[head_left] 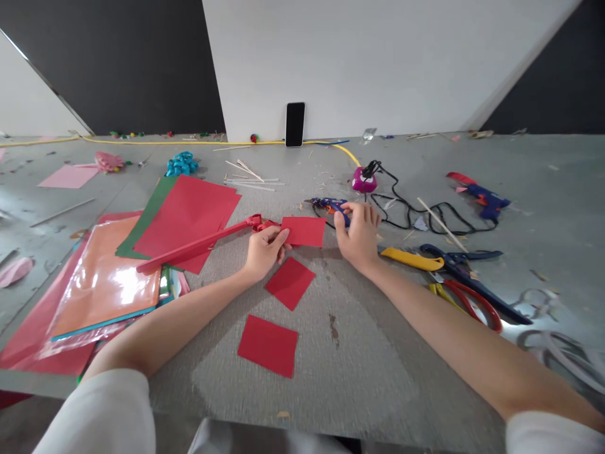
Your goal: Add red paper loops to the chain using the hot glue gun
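My left hand (265, 251) is closed, pinching the left end of a small red paper rectangle (307, 231) between thumb and fingers. Just behind that hand lies a long red paper-wrapped stick (198, 243) with a knotted, curled end (256, 221). Fingers of my right hand (359, 238) close round the handle of a blue glue gun (327, 203), whose nozzle points left; the palm side is hidden. Below my left hand, two more red paper pieces, one turned like a diamond (290, 283) and one nearer the edge (268, 345), lie flat on the grey table (359, 378).
To the left are red sheets (189, 205) and an orange pack in clear plastic (106, 277). A yellow-handled cutter (413, 258), pliers-like cutters (472, 277) and a second glue gun (486, 198) lie right. A phone (295, 125) leans on the wall; black cords (392, 217) trail behind.
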`<state>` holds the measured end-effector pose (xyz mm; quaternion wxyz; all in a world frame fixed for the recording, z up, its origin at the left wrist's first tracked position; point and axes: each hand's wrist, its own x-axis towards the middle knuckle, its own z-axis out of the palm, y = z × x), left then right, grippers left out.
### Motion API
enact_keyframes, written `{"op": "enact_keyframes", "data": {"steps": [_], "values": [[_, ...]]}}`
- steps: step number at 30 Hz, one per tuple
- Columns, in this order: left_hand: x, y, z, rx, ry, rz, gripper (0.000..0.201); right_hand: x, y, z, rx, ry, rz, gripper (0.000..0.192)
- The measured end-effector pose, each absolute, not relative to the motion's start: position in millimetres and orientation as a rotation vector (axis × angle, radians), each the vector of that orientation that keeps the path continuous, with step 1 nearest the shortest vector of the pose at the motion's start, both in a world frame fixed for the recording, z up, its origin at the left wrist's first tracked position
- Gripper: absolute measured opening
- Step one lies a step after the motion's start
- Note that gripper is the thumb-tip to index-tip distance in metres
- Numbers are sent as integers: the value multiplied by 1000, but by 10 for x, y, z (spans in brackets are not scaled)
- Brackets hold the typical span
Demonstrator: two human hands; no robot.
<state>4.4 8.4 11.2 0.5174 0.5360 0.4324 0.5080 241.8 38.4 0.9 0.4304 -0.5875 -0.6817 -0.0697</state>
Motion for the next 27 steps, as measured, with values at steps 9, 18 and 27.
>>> {"op": "enact_keyframes", "data": {"steps": [9, 18, 27], "values": [[55, 109, 90, 1245, 1036, 1255, 42, 2534, 600, -235, -1847, -1703, -118, 41], [42, 108, 97, 1251, 1045, 1276, 42, 2673, 774, -300, -1491, -1342, 65, 50], [43, 105, 121, 1202, 1037, 1278, 46, 2472, 623, -196, -1158, -1369, 324, 41]]}}
